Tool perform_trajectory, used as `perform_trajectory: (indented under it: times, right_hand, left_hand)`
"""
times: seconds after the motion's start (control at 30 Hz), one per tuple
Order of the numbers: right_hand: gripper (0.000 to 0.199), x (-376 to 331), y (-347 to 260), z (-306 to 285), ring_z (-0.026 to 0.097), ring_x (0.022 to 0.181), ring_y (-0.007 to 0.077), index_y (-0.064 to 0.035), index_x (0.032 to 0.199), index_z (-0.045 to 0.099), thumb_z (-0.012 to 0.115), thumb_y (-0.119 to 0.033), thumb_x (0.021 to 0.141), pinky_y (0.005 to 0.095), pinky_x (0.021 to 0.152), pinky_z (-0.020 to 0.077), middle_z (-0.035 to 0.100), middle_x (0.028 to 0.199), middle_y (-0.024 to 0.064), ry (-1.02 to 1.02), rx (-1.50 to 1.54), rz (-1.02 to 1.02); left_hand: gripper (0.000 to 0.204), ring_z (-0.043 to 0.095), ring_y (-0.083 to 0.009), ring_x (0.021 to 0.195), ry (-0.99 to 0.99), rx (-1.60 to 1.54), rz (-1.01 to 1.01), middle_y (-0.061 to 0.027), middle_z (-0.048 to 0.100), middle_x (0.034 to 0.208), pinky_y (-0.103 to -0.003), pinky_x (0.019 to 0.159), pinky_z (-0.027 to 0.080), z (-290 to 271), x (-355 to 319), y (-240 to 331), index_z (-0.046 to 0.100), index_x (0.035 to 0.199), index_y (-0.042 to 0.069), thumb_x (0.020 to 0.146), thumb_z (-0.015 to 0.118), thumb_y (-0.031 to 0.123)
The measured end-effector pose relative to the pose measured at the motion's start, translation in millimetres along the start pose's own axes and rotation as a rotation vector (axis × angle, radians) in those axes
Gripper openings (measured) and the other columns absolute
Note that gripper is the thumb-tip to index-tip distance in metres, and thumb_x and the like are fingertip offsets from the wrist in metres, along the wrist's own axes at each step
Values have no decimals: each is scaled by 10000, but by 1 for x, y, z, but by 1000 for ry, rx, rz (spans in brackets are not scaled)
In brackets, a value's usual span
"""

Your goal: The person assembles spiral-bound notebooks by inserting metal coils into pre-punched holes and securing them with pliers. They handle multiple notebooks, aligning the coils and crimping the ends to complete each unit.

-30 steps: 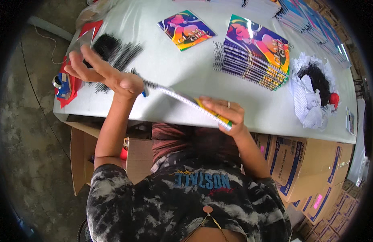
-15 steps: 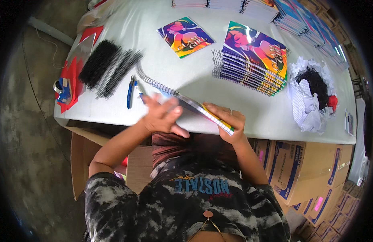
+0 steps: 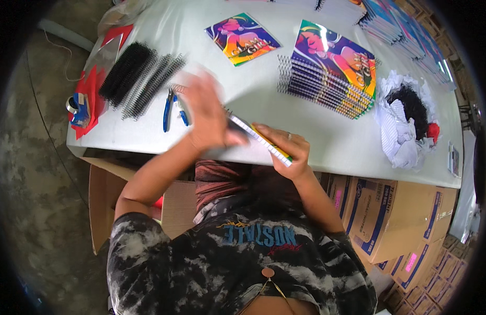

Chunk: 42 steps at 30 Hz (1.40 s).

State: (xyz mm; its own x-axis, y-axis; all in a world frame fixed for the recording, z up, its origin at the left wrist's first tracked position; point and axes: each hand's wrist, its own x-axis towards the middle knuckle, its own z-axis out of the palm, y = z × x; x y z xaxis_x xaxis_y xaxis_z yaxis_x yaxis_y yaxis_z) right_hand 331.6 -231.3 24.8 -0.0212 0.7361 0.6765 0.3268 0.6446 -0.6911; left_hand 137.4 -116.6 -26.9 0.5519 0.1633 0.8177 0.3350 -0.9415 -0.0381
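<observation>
Head view: two hands [image 3: 203, 118] [image 3: 285, 149], one notebook [image 3: 258, 139].

Blue pliers [image 3: 169, 109], black coils [image 3: 126, 73].

Our left hand [image 3: 206, 118] has come back from the black coil pile [image 3: 140, 79], where it reached a second ago, and now sits blurred over the near end of the notebook [image 3: 261, 139], covering the wire spine we saw half a second ago. The blue pliers [image 3: 172, 107] lie uncovered beside it on the surface [image 3: 316, 131]. Our right hand [image 3: 285, 149] has tipped the notebook a bit flatter
</observation>
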Motion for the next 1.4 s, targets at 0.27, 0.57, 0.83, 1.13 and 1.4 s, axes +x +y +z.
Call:
perform_trajectory:
  times: [0.27, 0.57, 0.83, 1.13, 1.4]
  right_hand:
    - [275, 7, 4, 4, 657, 905, 294, 61, 1021, 623, 555, 56, 754, 335, 779, 525, 655, 983, 196, -61, 12, -139]
    - [441, 8, 11, 12, 645, 933, 261, -10, 1128, 592, 617, 66, 695, 335, 777, 521, 639, 1065, 141, -44, 26, -159]
    - [461, 4, 16, 9, 639, 943, 272, -1, 1156, 568, 626, 39, 700, 337, 760, 523, 622, 1104, 139, -62, -72, -106]
    - [519, 2, 14, 11, 632, 956, 280, -44, 1188, 563, 629, -23, 674, 343, 790, 509, 620, 1106, 139, -39, 6, -6]
    - [534, 12, 20, 8, 627, 970, 273, -23, 1192, 553, 680, -111, 681, 339, 810, 504, 604, 1141, 137, -49, 56, -5]
  left_hand:
    - [1000, 134, -455, 1309, 230, 261, -131, -315, 133, 1403, -592, 1042, 105, -36, 70, -16, 200, 1346, -108, 800, 346, 717]
    - [1109, 160, -485, 1289, 264, 47, -87, -341, 199, 1368, -562, 1051, 97, -16, 71, 13, 244, 1349, -92, 709, 366, 804]
    - [982, 291, -467, 1183, 498, -40, 203, -271, 335, 1233, -596, 984, 170, 2, 29, -40, 364, 1251, -85, 763, 303, 765]
    - [964, 413, -377, 1078, -92, -18, 129, -198, 433, 1271, -541, 786, 371, -9, 41, 26, 450, 1280, 39, 658, 505, 773]
    - [900, 218, -440, 1281, -76, -2, 173, -250, 318, 1321, -567, 1032, 111, -13, 42, 55, 417, 1303, 73, 738, 343, 769]
